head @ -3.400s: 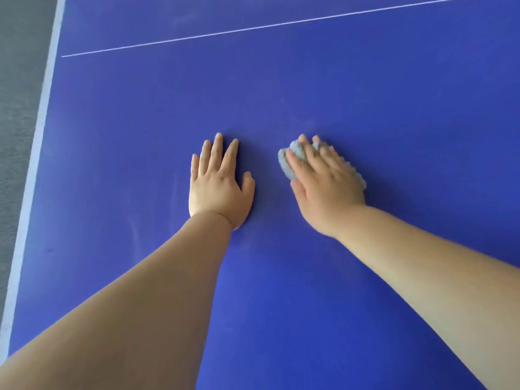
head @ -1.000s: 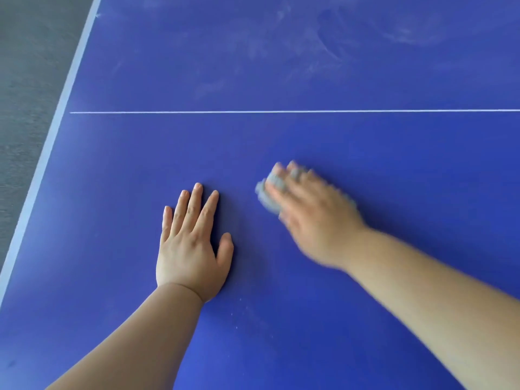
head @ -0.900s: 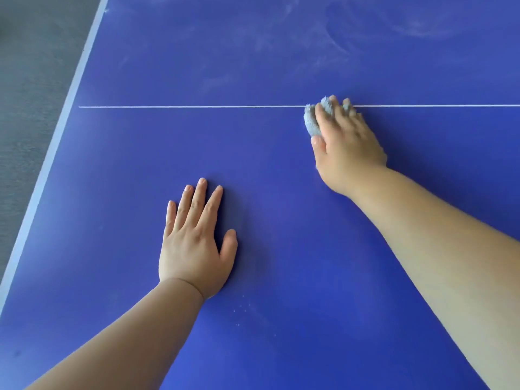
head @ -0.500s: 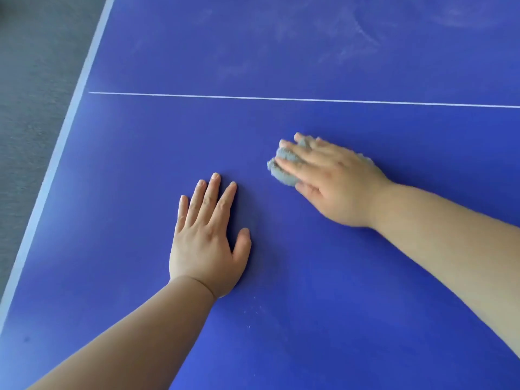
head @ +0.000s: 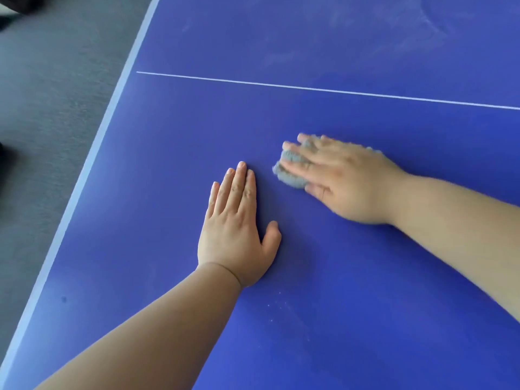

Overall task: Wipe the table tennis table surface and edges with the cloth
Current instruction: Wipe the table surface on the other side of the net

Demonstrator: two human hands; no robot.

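Observation:
The blue table tennis table [head: 168, 130] fills most of the view. My left hand [head: 236, 229] lies flat on it, palm down, fingers straight and close together. Just to its right, my right hand [head: 346, 181] presses a bunched grey cloth [head: 291, 175] onto the surface with its fingers stretched over it. The cloth sticks out past the fingertips toward the left, and the hand is slightly blurred. Most of the cloth is hidden under the palm.
A thin white line [head: 309, 88] crosses the table beyond both hands. The pale edge stripe [head: 84, 175] runs diagonally on the left, with grey carpet floor [head: 50, 102] beyond it. Pale smears [head: 394, 21] mark the far surface, and small specks [head: 278, 305] lie near my left wrist.
My right hand swept the cloth out to the white line, then back to a spot beside my left hand. The left hand stayed flat. The view swung so more floor shows.

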